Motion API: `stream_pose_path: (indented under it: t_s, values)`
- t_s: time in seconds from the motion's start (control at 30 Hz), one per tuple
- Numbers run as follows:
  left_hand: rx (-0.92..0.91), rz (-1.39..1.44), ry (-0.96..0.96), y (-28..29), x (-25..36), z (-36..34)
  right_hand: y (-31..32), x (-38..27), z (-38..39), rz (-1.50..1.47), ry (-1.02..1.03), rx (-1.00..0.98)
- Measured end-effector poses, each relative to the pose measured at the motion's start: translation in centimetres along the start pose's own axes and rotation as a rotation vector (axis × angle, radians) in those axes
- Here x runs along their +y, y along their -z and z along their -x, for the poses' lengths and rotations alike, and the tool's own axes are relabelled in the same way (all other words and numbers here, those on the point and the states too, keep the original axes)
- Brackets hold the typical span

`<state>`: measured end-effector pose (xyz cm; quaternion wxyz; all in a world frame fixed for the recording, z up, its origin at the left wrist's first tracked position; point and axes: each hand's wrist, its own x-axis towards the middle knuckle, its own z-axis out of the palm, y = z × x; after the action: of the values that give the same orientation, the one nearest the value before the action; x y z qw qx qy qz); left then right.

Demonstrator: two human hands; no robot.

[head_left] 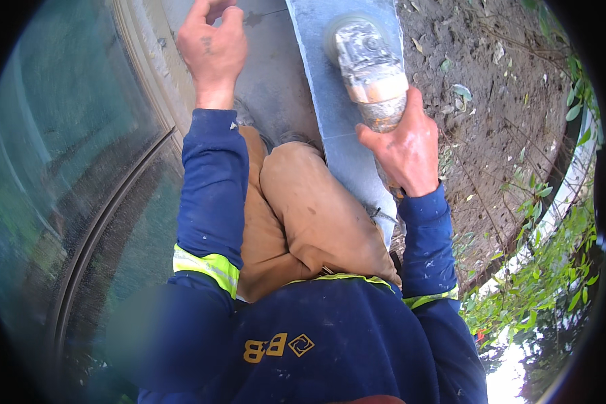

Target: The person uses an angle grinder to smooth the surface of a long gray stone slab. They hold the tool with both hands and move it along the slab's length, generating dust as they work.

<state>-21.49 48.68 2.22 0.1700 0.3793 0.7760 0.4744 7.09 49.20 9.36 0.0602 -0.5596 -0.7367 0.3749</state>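
My right hand (411, 145) is closed around the body of a dust-caked angle grinder (367, 60). The grinder's round head is over a long blue-grey slab (343, 151), and its disc looks blurred. Whether the disc touches the slab I cannot tell. Left of the slab, my left hand (212, 54) is raised near the upper edge of the view. Its fingers are loosely curled, with a gap beside the thumb, and nothing shows in them. The fingertips are partly cut off by the edge of the picture.
A large glass pane (67, 148) with a pale frame (141, 54) stands close on my left. Grey paving (269, 60) lies between it and the slab. To the right are bare soil (485, 101) with fallen leaves and leafy branches (532, 262). My bent knees are close to the slab.
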Motion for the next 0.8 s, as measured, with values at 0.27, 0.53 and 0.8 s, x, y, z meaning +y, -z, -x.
stream_pose_path:
  t_s: [0.27,0.53,0.8]
  values:
    - [-0.004,0.057,0.001,0.55,-0.71,-0.18,0.15,0.47,0.34,0.024,-0.011,0.009]
    - [0.008,0.095,-0.002,0.71,-0.88,-0.19,-0.53,-0.22,0.79,0.018,0.023,-0.025]
    - [-0.022,0.054,-0.025,0.68,-0.43,-0.16,0.01,0.58,0.64,0.025,-0.034,0.008]
